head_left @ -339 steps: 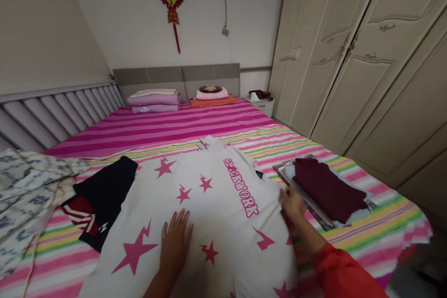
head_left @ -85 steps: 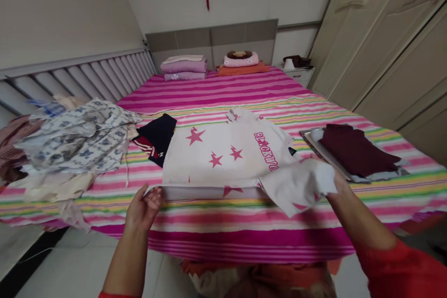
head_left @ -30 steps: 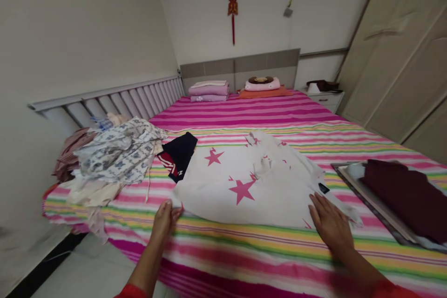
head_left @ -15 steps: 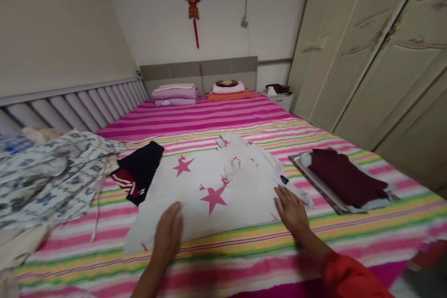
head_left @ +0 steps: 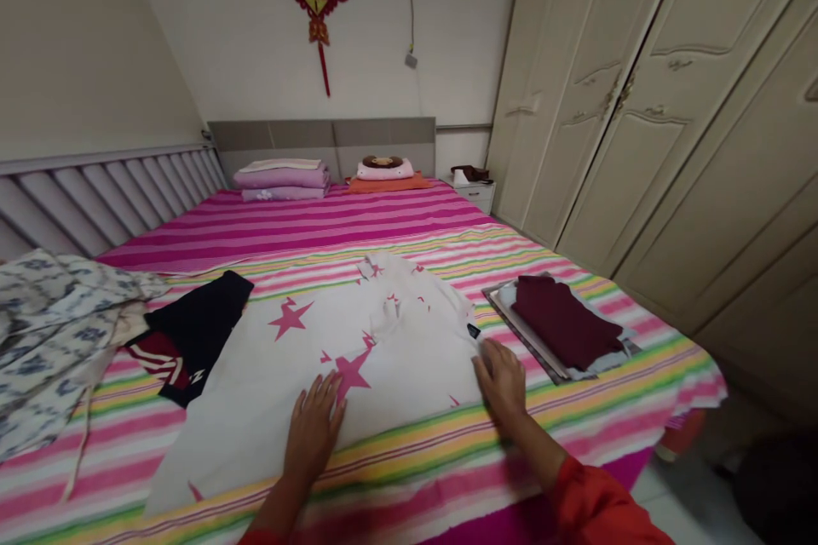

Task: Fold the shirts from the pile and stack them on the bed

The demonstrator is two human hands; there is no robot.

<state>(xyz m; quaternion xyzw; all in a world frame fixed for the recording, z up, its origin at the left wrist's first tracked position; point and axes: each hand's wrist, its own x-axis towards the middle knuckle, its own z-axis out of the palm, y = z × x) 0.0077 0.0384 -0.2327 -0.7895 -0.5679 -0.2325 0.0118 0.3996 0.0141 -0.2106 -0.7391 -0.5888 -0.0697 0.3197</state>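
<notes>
A white garment with pink stars [head_left: 409, 375], seemingly a shirt, lies spread across the striped bed cover. My left hand [head_left: 314, 426] rests flat on its lower part, fingers spread, beside a large pink star. At the garment's right edge, just below a small dark label [head_left: 474, 330], my right hand [head_left: 504, 379] has its fingers curled over the cloth. The fingertips there are partly hidden, and the edge disappears beneath them. To the left, a dark navy garment with a red and white striped part [head_left: 201, 328] lies close to the white cloth.
Folded clothes topped by a maroon piece [head_left: 566, 319] lie at the right. A heap of blue-patterned white clothing [head_left: 57, 332] is at the left. Folded purple bedding [head_left: 285, 179] and a pink-and-orange stack [head_left: 387, 174] sit by the headboard. A wardrobe [head_left: 607, 119] lines the right side.
My left hand has come down flat onto the cloth. My right hand has curled at the right edge, and the strip that stuck out there no longer shows. The view has turned right.
</notes>
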